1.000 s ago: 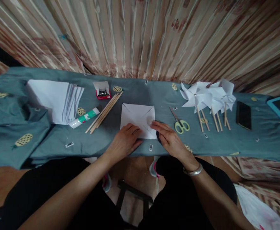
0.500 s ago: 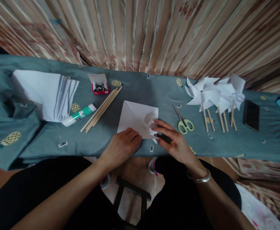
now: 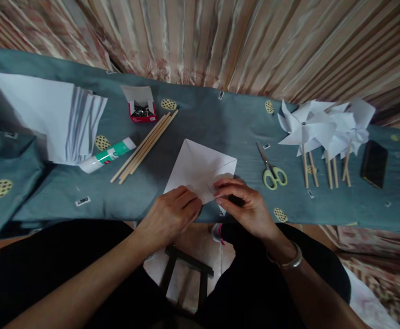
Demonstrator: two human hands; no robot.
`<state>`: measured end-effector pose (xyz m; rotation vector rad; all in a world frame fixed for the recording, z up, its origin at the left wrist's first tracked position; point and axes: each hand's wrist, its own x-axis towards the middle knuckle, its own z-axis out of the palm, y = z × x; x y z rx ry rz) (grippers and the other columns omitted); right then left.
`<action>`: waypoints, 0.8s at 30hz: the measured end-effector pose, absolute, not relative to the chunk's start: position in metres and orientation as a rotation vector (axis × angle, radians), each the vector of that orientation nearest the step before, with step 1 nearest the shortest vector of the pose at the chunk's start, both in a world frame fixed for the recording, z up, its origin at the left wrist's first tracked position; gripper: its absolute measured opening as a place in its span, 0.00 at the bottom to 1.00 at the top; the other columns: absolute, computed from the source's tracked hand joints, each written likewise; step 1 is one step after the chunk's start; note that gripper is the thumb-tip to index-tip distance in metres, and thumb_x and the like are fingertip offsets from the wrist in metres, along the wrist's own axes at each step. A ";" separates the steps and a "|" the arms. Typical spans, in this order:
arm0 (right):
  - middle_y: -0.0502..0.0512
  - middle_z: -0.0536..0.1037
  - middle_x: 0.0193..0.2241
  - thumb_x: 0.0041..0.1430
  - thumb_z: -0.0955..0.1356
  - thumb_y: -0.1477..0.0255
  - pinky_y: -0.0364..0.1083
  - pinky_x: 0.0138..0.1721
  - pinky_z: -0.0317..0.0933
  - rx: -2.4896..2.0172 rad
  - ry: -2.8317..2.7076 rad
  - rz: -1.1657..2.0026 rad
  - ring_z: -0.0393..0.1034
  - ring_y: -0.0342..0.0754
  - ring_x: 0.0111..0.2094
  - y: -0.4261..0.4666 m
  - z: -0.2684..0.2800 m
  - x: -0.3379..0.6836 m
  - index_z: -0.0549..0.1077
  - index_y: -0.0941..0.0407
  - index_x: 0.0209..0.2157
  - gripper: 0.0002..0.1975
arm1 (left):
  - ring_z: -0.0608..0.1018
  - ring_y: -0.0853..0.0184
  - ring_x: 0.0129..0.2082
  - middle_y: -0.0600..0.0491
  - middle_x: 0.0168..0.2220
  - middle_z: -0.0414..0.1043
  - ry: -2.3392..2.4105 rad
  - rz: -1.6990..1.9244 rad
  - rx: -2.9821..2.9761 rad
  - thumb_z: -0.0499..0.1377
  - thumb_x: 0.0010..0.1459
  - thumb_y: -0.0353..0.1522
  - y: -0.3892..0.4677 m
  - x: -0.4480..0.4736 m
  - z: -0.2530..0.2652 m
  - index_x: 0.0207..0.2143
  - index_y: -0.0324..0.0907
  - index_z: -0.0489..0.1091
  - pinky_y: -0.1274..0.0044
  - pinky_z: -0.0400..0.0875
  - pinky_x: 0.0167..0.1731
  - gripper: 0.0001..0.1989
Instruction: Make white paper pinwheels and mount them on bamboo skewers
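Observation:
A square sheet of white paper (image 3: 200, 164) lies on the cloth in front of me, with slits running in from its corners. My left hand (image 3: 171, 211) presses its near left edge, fingers curled together over it. At the near right part of the sheet, my right hand (image 3: 244, 205) is closed, thumb and fingertips pinching a cut flap. A small piece of the paper pokes out below that hand. Scissors with light green handles (image 3: 272, 177) lie to the right of the sheet. Several wooden sticks (image 3: 145, 148) rest on its left.
A glue stick (image 3: 107, 156), an open box of small metal pins (image 3: 142, 109) and a stack of white paper (image 3: 45, 116) are on the left. Several paper pinwheels on sticks (image 3: 323, 128) lie at the right beside a dark phone (image 3: 374, 163). The table's near edge runs below my hands.
The paper has turned slightly clockwise. My right fingers have closed from spread to a pinch at the flap. My left hand stays on the edge. The view has shifted a little.

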<state>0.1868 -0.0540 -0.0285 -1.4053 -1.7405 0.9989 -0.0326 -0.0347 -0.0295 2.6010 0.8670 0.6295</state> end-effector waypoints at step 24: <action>0.55 0.79 0.43 0.57 0.69 0.74 0.56 0.51 0.66 -1.586 -1.810 0.650 0.73 0.53 0.47 -0.046 -0.030 0.163 0.76 0.52 0.31 0.04 | 0.75 0.63 0.41 0.46 0.40 0.74 0.885 0.712 2.351 0.53 0.64 0.25 -0.037 -0.030 -0.034 0.46 0.37 0.70 0.69 0.78 0.39 0.10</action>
